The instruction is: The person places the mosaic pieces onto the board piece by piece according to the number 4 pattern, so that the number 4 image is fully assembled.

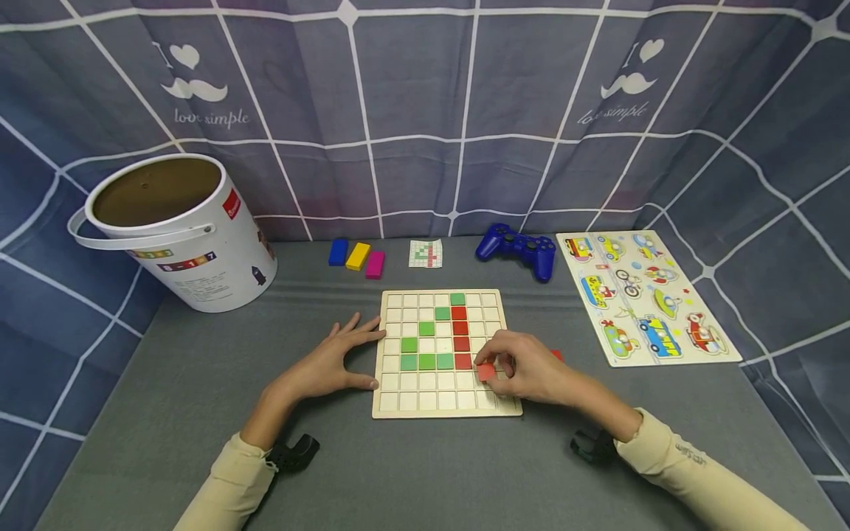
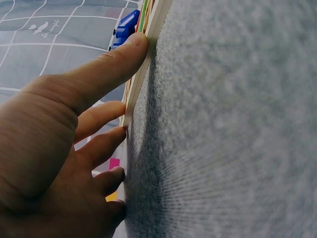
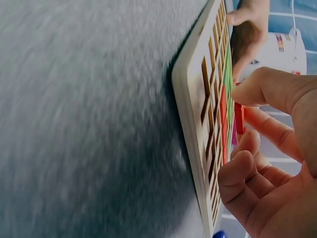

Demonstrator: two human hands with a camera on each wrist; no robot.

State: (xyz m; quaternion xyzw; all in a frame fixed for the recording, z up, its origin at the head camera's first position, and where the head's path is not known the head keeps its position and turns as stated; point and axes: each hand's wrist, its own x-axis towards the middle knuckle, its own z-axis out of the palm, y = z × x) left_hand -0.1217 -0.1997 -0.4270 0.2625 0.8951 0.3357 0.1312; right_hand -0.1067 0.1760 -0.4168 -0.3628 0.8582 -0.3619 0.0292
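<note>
A wooden grid board lies on the grey table, with green tiles and red tiles set in several of its cells. My right hand pinches a red square tile between thumb and fingers, over the board's right part beside the lowest red tile; the right wrist view shows this tile standing on edge in the pinch. My left hand rests at the board's left edge, fingers spread, thumb and fingertips touching the rim.
Behind the board lie blue, yellow and magenta blocks, a small pattern card and a blue game controller. A white bucket stands back left, a vehicle picture board back right. Something red shows behind my right hand.
</note>
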